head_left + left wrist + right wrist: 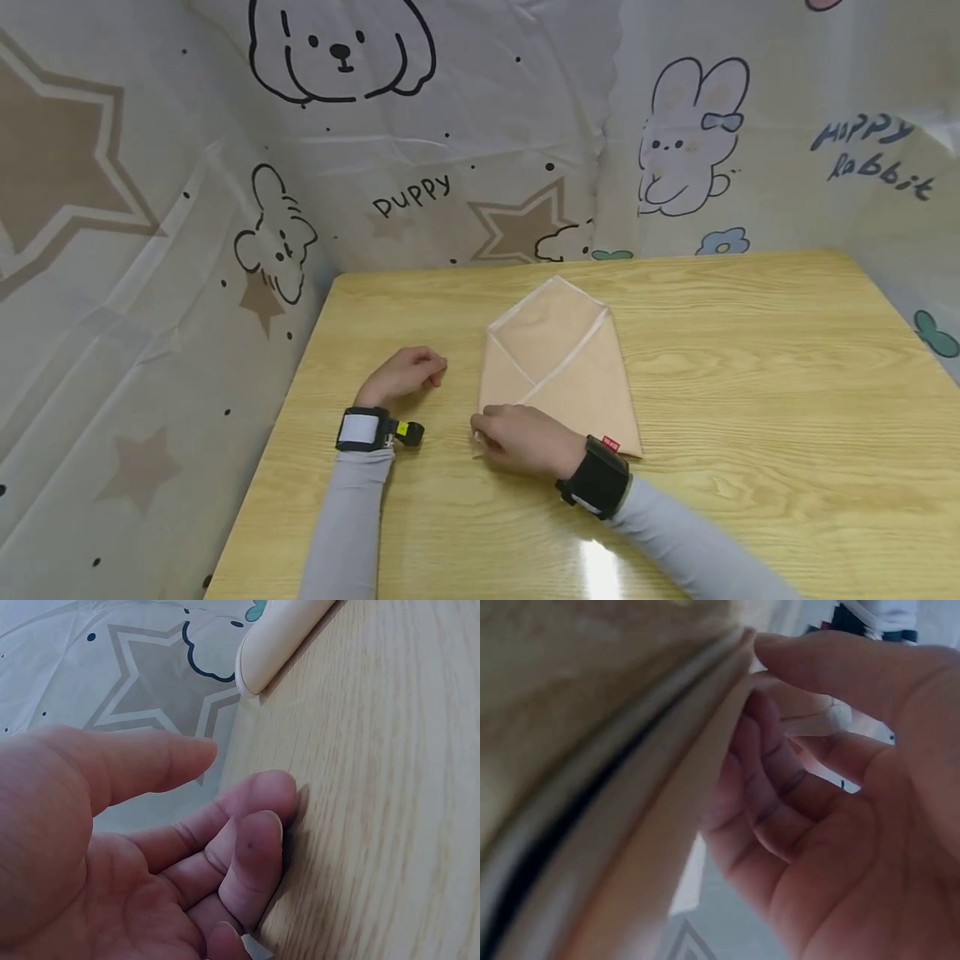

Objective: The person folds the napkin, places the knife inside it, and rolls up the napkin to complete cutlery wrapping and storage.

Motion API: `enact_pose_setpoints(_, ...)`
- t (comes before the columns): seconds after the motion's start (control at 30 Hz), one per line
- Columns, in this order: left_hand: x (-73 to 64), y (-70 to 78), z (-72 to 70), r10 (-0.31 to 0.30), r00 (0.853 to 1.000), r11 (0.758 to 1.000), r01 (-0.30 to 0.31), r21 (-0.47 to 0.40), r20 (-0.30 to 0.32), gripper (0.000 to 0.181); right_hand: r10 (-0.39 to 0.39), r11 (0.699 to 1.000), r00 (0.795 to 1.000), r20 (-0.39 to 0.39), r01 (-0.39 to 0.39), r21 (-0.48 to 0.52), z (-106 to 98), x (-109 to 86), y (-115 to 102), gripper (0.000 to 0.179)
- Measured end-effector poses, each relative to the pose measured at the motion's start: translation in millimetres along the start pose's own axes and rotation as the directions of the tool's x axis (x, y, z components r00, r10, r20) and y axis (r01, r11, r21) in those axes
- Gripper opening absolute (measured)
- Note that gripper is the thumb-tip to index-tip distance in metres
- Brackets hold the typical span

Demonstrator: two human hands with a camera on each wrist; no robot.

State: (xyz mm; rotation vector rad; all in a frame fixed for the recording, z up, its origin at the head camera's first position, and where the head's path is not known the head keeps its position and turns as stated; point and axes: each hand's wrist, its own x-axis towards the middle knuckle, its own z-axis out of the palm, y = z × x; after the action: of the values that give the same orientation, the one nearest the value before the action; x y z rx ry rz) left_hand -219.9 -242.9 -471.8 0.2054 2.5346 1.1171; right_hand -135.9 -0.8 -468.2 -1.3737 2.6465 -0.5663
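Note:
A folded peach cloth [577, 367] with white edging lies on the table, its far end coming to a point. My right hand [528, 437] pinches its near left corner between thumb and fingers. From the right wrist, the stacked layers of the cloth [652, 817] run up to the thumb and fingertips. Part of its near edge is hidden under that hand. To the left of the cloth, my left hand [405, 373] rests on the table with nothing in it. Its fingers [259, 855] are loosely curled against the wood in the left wrist view.
The light wooden table [750, 375] stretches well to the right of the cloth. Behind it and on the left hang pale sheets [510, 100] printed with cartoon animals and stars. A black band with a small camera [408, 432] sits on the left wrist.

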Motion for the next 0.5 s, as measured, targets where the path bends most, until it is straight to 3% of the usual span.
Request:
enact_pose_setpoints(0.1, 1.0, 1.9, 2.1, 0.002, 1.0, 1.0, -0.002, -0.007, 0.012, 0.032, 0.001, 1.0, 1.0, 0.003, -0.001, -0.01, 6.9, -3.0, -0.4, 0.006)
enact_pose_setpoints(0.23, 1.1, 4.5, 4.1, -0.002, 1.0, 1.0, 0.002, 0.008, 0.01, 0.03, -0.007, 1.0, 0.999, -0.04, 0.007, 0.001, 6.7, -14.5, 2.8, 0.03)
enact_pose_setpoints(0.33, -4.0, 17.0, 9.1, 0.061, 0.998, 0.995, -0.06, 0.085, -0.011, 0.025, -0.001, 1.0, 0.996, -0.09, 0.002, 0.006, -1.0, -30.5, 8.1, 0.047)
enact_pose_setpoints(0.43, -21.5, 48.9, 22.7, 0.199, 0.98, 0.957, -0.194, 0.217, -0.002, 0.016, 0.006, 1.0, 0.989, -0.147, -0.01, -0.027, -9.5, -53.7, 16.6, 0.042)
enact_pose_setpoints(0.5, -39.7, 72.8, 39.4, 0.306, 0.951, 0.897, -0.301, 0.325, 0.037, 0.01, -0.005, 0.998, 0.981, -0.195, -0.008, -0.062, -12.7, -70.5, 24.3, 0.031)
